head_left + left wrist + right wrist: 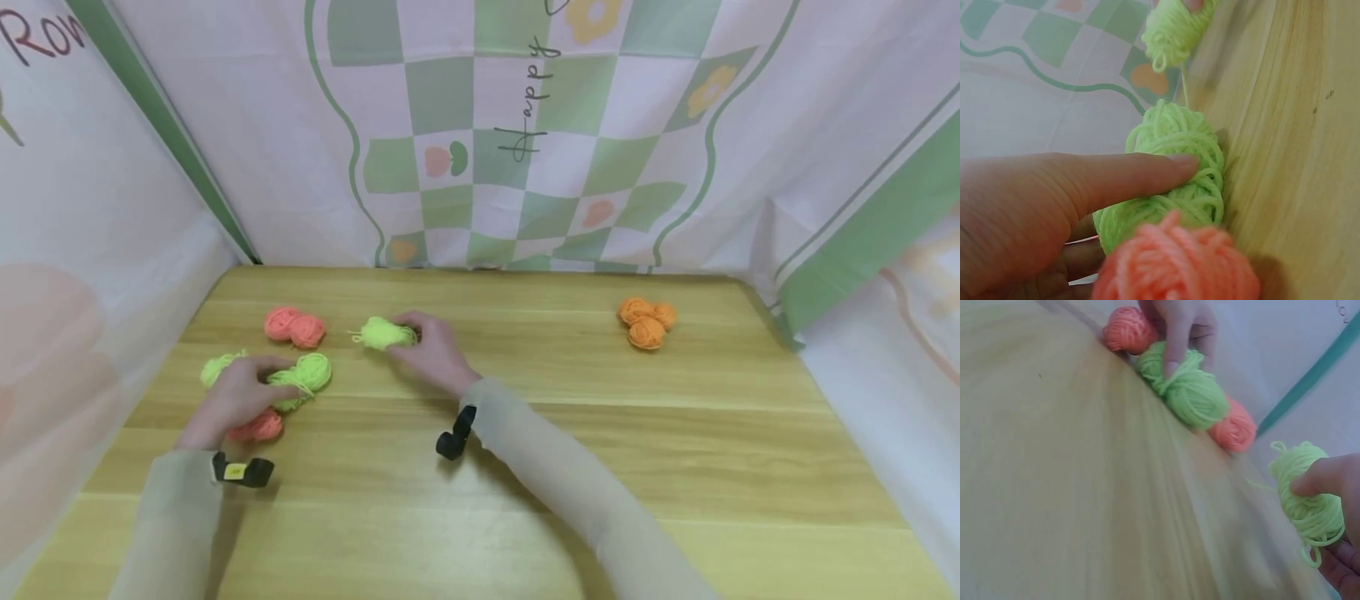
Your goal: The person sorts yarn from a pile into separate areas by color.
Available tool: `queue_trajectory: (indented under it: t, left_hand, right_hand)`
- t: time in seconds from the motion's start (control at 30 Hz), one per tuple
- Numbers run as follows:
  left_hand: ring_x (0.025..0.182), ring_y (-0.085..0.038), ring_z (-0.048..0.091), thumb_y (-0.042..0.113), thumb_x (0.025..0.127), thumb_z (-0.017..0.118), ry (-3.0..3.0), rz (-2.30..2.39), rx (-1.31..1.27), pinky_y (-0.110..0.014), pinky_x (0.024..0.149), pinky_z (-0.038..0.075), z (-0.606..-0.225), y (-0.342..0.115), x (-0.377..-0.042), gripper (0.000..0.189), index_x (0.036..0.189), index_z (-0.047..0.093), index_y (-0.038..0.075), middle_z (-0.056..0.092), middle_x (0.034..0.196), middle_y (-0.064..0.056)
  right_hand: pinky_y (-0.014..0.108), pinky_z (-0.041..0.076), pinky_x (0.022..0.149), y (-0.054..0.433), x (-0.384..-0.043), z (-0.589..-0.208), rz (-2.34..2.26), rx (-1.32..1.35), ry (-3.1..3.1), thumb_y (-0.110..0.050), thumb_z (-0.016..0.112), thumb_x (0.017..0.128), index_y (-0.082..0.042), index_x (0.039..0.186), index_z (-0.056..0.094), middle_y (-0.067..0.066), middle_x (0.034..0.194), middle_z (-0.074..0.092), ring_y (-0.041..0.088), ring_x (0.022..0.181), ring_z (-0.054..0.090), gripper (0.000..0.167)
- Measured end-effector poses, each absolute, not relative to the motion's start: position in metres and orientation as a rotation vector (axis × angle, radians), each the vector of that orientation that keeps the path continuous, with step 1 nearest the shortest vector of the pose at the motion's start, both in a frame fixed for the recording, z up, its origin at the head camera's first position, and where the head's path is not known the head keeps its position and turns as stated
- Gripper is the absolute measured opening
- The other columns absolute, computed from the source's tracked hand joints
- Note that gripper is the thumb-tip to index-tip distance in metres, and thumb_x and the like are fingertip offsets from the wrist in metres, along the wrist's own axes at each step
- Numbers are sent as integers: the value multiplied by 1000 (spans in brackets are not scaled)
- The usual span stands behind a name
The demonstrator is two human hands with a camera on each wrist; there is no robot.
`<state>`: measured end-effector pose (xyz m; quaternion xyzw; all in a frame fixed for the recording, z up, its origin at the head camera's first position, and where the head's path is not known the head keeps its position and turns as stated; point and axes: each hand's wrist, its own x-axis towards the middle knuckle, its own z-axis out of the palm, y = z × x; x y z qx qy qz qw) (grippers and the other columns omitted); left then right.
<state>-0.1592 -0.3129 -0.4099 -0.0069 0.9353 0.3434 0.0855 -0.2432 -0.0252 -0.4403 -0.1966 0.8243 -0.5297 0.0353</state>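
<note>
My left hand grips a green ball of yarn at the left of the table, with the thumb laid across its strands in the left wrist view. Another yellow-green bundle of yarn shows past the back of that hand, partly hidden. A coral yarn ball lies just in front of the hand, and a coral yarn bundle behind it. My right hand pinches a yellow-green yarn ball between thumb and fingers; a loose strand trails from it.
Orange yarn balls sit clustered at the back right of the wooden table. A checked, printed cloth hangs along the table's back edge, with more cloth at both sides. Each wrist wears a black camera mount.
</note>
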Motion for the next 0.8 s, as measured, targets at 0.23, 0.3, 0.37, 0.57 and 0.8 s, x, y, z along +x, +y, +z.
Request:
queue_trajectory:
  t: [0.23, 0.3, 0.37, 0.57, 0.8]
  left_hand:
    - [113, -40, 56, 33, 86, 82, 2792, 1026, -14, -58, 94, 47, -411, -314, -159, 63, 134, 62, -3, 60, 132, -28]
    - [114, -40, 56, 34, 86, 82, 2792, 1024, -13, -58, 95, 47, -413, -314, -159, 63, 134, 62, -2, 60, 133, -28]
    - [114, -40, 56, 34, 86, 82, 2792, 1026, -12, -59, 96, 47, -414, -315, -159, 64, 135, 62, -2, 60, 133, -28]
    - [113, -39, 56, 35, 86, 82, 2792, 1030, -14, -59, 95, 46, -413, -314, -161, 65, 134, 62, -2, 59, 133, -28]
    - [111, -36, 55, 36, 88, 80, 2767, 1042, -48, -57, 95, 46, -411, -314, -159, 65, 136, 61, -2, 59, 133, -27]
  right_hand:
    - [28, 53, 80, -5, -250, -437, -1662, -561, 2572, -12, 83, 85, -7, 123, 70, 4, 112, 71, 16, 93, 61, 41]
    - [29, 53, 80, 1, -253, -437, -1675, -562, 2596, -11, 84, 84, -5, 122, 70, 5, 111, 71, 18, 93, 62, 41]
    - [30, 53, 82, 8, -255, -436, -1691, -560, 2621, -10, 84, 83, -4, 121, 71, 7, 111, 72, 18, 94, 63, 41]
    - [33, 55, 85, 30, -262, -433, -1757, -509, 2636, -10, 85, 83, -5, 121, 71, 8, 113, 72, 20, 99, 65, 40]
    - [34, 56, 86, 52, -266, -431, -1770, -487, 2642, -9, 84, 84, -4, 121, 71, 11, 115, 72, 22, 101, 66, 39]
